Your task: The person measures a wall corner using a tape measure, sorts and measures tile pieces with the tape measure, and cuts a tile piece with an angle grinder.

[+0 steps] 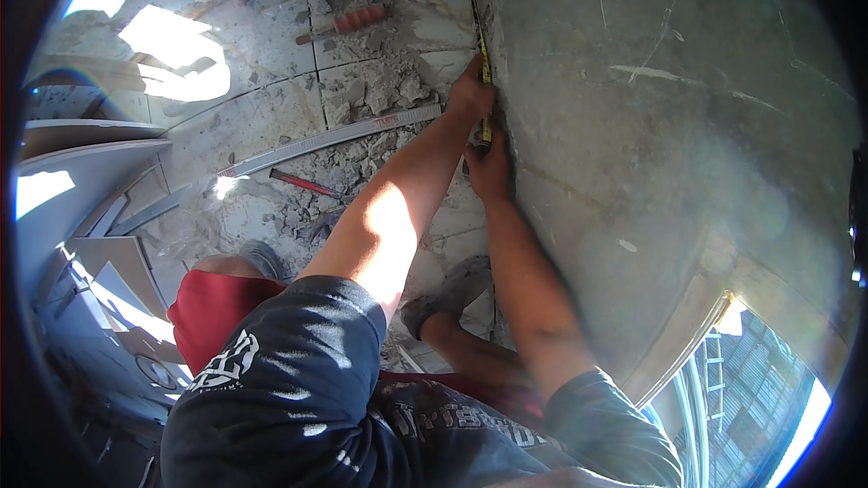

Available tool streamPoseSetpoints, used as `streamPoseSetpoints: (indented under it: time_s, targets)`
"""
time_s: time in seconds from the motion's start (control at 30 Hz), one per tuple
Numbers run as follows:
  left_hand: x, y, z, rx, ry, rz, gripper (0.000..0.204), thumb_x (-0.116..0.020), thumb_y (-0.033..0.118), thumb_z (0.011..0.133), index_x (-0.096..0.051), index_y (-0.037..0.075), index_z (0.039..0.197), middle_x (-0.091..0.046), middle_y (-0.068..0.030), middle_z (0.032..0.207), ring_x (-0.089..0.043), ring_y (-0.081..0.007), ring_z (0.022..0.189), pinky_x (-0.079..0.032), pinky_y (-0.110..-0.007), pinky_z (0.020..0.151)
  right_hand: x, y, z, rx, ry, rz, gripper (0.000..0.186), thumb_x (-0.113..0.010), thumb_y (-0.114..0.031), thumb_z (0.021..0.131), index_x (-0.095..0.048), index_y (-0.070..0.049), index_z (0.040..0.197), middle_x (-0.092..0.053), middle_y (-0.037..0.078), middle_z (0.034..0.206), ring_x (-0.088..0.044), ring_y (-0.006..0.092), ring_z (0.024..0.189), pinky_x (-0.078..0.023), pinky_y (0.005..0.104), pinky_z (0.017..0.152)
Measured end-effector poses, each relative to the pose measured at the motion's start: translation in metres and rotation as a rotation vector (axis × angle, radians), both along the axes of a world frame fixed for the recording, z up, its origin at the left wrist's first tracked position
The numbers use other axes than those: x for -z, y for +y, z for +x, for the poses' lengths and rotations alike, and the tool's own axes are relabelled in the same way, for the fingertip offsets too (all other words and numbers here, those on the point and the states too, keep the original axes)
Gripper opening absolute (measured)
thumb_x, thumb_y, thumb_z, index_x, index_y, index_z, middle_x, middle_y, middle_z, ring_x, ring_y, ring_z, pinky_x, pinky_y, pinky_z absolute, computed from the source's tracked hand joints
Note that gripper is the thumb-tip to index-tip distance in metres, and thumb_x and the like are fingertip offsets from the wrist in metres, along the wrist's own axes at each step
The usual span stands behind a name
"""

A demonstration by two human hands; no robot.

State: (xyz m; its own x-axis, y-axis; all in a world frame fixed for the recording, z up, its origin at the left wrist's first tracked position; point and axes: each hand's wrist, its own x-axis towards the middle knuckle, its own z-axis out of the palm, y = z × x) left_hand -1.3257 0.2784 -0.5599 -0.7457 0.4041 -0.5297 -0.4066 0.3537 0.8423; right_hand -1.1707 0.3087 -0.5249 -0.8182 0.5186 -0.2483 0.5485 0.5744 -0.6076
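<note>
A yellow tape measure (pixel 486 70) runs along the foot of the grey wall, its blade stretching away from me toward the far edge of view. My left hand (pixel 470 93) is closed over the blade, thumb and fingers pressing it by the corner. Just nearer to me, my right hand (pixel 490 167) grips the near end of the tape, where the dark case is mostly hidden by the fingers. A long silver straightedge (pixel 334 139) lies on the floor, its far end close to my left wrist.
Broken mortar rubble (pixel 384 86) covers much of the tiled floor. A red-handled tool (pixel 360 19) lies beyond it, and a slim red tool (pixel 306 183) lies nearer. Large panels (pixel 90 158) lean at the left. The grey wall (pixel 633 126) rises on the right, with a window opening (pixel 750 398) lower down.
</note>
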Motion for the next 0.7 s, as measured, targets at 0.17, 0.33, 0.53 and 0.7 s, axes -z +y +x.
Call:
streamPoseSetpoints:
  time_s: [0.17, 0.33, 0.53, 0.7]
  targets:
    - [0.009, 0.003, 0.001, -0.047, 0.116, -0.034, 0.081, -0.061, 0.017, 0.081, -0.040, 0.015, 0.160, -0.075, -0.0237, 0.110, -0.071, -0.0382, 0.108, -0.053, -0.045, 0.097, -0.003, -0.002, -0.002, 0.018, -0.026, 0.016, 0.078, -0.078, -0.015, 0.083, -0.042, -0.002, 0.151, -0.053, 0.026, 0.144, -0.055, 0.0419, 0.131, -0.045, 0.0475, 0.109]
    - [0.011, 0.004, 0.003, -0.075, -0.023, 0.007, 0.069, -0.058, 0.018, 0.089, -0.043, 0.011, 0.157, -0.063, -0.0256, 0.138, -0.060, -0.0413, 0.129, -0.047, -0.044, 0.111, -0.005, -0.007, 0.001, -0.026, 0.002, 0.073, 0.079, -0.078, -0.015, 0.082, -0.042, -0.002, 0.150, -0.055, 0.027, 0.141, -0.055, 0.0432, 0.130, -0.045, 0.0490, 0.108]
    - [-0.004, -0.008, -0.003, -0.344, -0.234, 0.065, 0.036, -0.058, 0.025, 0.099, -0.069, 0.000, 0.122, -0.074, -0.0230, 0.110, -0.070, -0.0385, 0.101, -0.052, -0.045, 0.091, -0.029, -0.034, 0.008, -0.062, 0.011, 0.045, 0.080, -0.076, -0.017, 0.083, -0.040, -0.002, 0.153, -0.052, 0.027, 0.145, -0.053, 0.0431, 0.133, -0.045, 0.0493, 0.109]
    - [-0.060, -0.050, 0.018, -0.407, -0.417, 0.266, 0.028, -0.059, 0.027, 0.102, -0.072, 0.003, 0.108, -0.068, -0.0076, 0.086, -0.064, -0.0186, 0.077, -0.050, -0.036, 0.072, -0.092, -0.075, 0.042, -0.030, -0.083, -0.064, 0.080, -0.073, -0.020, 0.087, -0.037, -0.005, 0.157, -0.049, 0.025, 0.149, -0.052, 0.0409, 0.136, -0.045, 0.0475, 0.111]
